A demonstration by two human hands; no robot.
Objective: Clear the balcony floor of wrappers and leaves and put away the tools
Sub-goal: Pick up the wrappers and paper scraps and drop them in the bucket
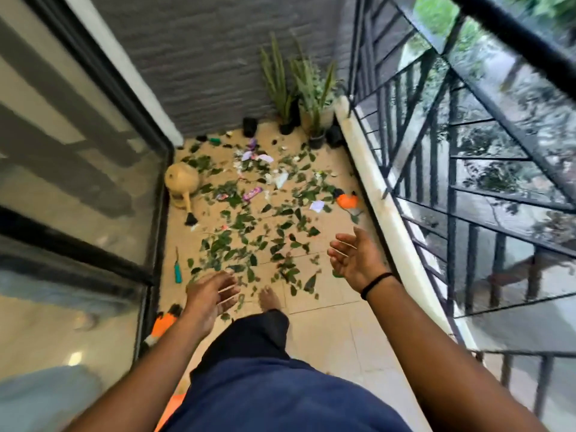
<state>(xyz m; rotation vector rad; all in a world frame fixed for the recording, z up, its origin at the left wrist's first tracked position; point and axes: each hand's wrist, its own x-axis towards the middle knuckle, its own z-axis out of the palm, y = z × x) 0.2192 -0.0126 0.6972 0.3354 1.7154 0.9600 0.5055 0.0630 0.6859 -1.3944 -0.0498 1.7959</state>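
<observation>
Both hands hang empty over the tiled floor, left hand and right hand with fingers loosely spread. Leaves and wrappers litter the tiles ahead. Far-corner pots hold spiky plants; a tan can lies left.

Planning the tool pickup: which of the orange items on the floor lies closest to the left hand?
The orange-and-black item by the glass door, just beside the left hand. The other orange item lies farther up the floor beside the railing kerb, beyond the right hand.
</observation>
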